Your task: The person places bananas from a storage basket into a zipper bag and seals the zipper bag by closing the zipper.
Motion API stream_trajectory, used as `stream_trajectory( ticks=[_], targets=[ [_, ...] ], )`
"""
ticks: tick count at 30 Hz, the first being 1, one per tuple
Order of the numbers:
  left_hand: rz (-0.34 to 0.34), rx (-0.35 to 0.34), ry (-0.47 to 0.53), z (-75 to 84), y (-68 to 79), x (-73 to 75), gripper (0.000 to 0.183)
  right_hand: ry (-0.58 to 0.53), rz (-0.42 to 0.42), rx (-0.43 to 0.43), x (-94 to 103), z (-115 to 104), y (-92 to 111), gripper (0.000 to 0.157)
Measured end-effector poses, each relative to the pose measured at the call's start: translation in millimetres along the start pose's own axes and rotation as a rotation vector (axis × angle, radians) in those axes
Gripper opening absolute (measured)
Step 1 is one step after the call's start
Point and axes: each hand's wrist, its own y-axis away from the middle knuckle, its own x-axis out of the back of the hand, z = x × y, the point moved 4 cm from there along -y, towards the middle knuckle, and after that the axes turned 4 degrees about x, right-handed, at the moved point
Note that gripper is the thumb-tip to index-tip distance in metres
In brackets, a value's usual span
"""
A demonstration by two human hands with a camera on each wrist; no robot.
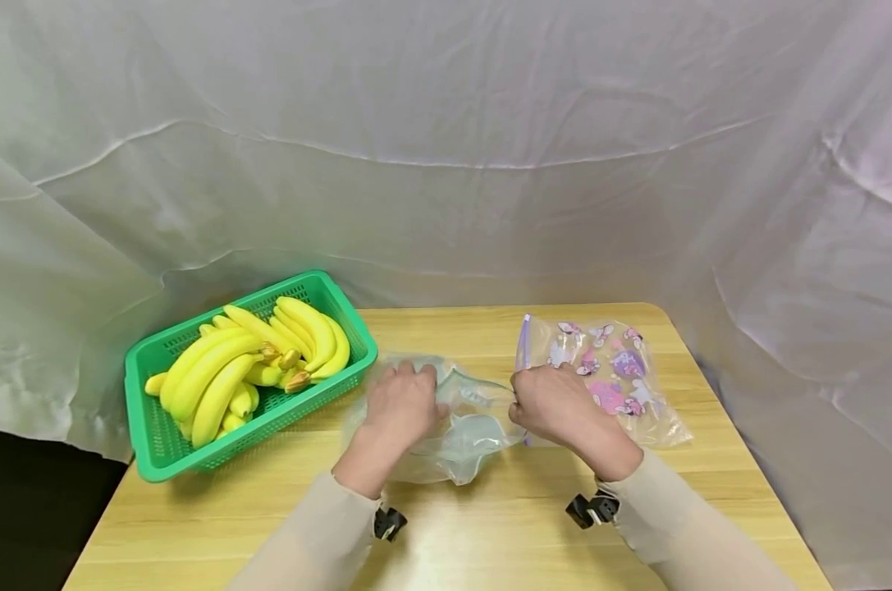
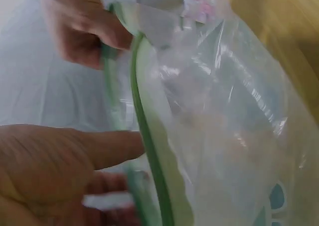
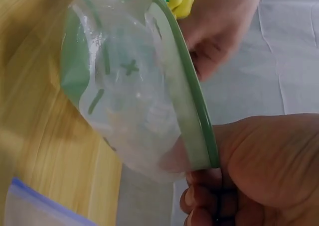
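Note:
A clear zip bag (image 1: 475,435) with a green zip strip lies on its side over the table, its mouth partly spread. My left hand (image 1: 403,410) holds the mouth at the left; in the left wrist view its thumb (image 2: 117,145) reaches between the two green strips, the other fingers partly hidden behind the far one. At the opposite end of the mouth my right hand (image 1: 560,402) pinches the edge, and the right wrist view has its thumb at the end of the green strip (image 3: 194,96). Pale green prints mark the bag.
On the left stands a green basket (image 1: 144,435) holding several yellow bananas (image 1: 217,369). A second zip bag (image 1: 623,377), printed pink and purple with a purple zip, lies flat beyond my right hand. Grey fabric (image 1: 446,205) hangs around the wooden table (image 1: 475,542).

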Motion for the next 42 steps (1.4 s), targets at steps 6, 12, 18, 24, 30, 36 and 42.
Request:
stream_trajectory(
  ticks=[6, 12, 18, 24, 30, 36, 42],
  targets=[
    [0.253, 0.082, 0.086, -10.2, -22.8, 1.0, 0.020, 0.061, -0.041, 0.080, -4.9, -8, 1, 0.010],
    [0.172, 0.121, 0.138, -20.9, -21.4, -1.2, 0.045, -0.004, 0.188, 0.019, -11.1, -3, -6, 0.024],
    [0.022, 0.136, 0.114, -27.7, -6.0, -6.8, 0.035, 0.116, 0.528, 0.077, -23.5, 0, -5, 0.026],
    [0.070, 0.067, 0.164, -24.0, -2.1, -11.1, 0.030, 0.125, 0.606, 0.123, -33.2, 0, -5, 0.023],
    [-0.022, 0.152, 0.121, -27.4, 14.2, -19.8, 0.048, 0.052, 0.571, 0.119, -33.5, 0, -5, 0.022],
    [-0.182, 0.175, 0.047, -19.1, 20.6, -37.8, 0.037, 0.018, 0.483, 0.061, -35.5, 4, -6, 0.023],
    [-0.249, 0.136, 0.071, -16.0, 26.2, -31.6, 0.041, 0.021, 0.454, 0.001, -25.1, 6, 0, 0.025]
  ],
)
